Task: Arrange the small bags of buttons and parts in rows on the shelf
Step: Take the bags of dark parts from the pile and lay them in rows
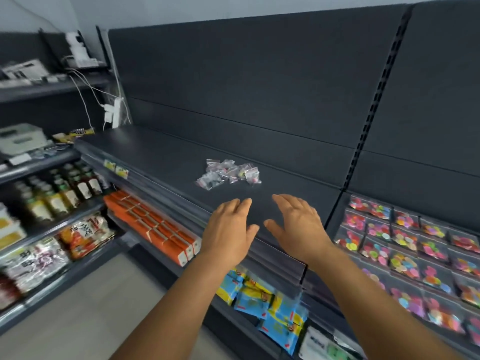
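Observation:
A loose heap of several small clear bags (228,174) with tiny buttons and parts lies near the middle of the dark grey shelf (161,162). My left hand (230,228) and my right hand (298,220) hover side by side over the shelf's front part, just short of the heap. Both hands have straight, spread fingers and hold nothing. Neither touches the bags.
To the right, a neighbouring shelf holds rows of bags with colourful round pieces (405,242). Below are orange boxes (155,227) and blue-yellow packets (262,300). Bottles (62,190) and snack packs fill the left shelves. A power strip with cables (115,113) hangs at the back left.

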### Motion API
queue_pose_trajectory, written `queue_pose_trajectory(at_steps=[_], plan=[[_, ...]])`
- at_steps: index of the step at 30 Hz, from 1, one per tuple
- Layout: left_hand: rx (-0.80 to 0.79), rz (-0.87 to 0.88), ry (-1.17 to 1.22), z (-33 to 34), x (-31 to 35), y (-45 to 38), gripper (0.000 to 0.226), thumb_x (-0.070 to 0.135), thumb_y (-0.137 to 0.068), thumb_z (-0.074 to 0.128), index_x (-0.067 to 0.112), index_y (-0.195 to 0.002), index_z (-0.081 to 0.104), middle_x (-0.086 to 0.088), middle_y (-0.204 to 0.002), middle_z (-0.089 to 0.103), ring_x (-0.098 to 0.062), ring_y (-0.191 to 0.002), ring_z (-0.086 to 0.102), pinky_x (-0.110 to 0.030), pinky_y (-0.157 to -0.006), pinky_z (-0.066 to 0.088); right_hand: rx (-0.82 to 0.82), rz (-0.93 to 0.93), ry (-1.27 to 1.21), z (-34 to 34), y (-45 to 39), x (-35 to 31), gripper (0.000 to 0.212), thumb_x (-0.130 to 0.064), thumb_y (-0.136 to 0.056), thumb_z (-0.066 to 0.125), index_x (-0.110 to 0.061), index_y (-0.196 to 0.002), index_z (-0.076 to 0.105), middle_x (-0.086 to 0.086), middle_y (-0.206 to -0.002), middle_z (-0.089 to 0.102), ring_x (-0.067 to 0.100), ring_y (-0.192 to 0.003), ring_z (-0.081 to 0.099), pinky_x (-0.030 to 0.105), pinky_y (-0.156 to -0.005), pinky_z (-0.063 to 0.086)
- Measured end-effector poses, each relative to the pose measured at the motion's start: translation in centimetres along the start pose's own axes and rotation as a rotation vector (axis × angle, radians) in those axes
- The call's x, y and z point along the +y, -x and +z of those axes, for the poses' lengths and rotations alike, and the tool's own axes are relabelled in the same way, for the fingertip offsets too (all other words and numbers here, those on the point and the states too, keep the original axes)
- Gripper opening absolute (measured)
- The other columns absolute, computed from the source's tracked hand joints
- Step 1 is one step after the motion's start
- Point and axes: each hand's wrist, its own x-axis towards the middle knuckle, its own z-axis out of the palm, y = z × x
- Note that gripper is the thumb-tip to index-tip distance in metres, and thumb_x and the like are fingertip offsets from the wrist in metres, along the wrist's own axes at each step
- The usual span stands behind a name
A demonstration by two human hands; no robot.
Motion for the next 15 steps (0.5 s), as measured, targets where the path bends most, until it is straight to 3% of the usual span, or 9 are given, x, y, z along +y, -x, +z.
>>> queue_pose_trajectory(at_steps=[8,15], plan=[[-0.008,-0.088,0.0,1.2,-7.3,-5.8,0.061,0.039,-0.095,0.048,0.02,-0.148,0.024,-0.002,-0.149,0.035,-0.019,-0.137,0.027,-0.031,-0.113,0.024,-0.042,-0.033,-0.051,4.1,-9.2,-1.1,0.065,-0.048,-0.092,0.047,-0.022,-0.147,0.025,-0.003,-0.152,0.029,0.017,-0.141,0.021,0.038,-0.115,0.017],[-0.07,-0.183,0.004,4.4,-12.8,-12.8,0.056,0.032,-0.095,0.051,0.022,-0.146,0.029,-0.002,-0.145,0.039,-0.02,-0.133,0.033,-0.033,-0.109,0.032,-0.073,0.115,-0.195,7.4,-17.2,1.2,0.058,-0.03,-0.092,0.054,-0.023,-0.144,0.03,0.0,-0.148,0.033,0.022,-0.136,0.028,0.037,-0.113,0.027]])
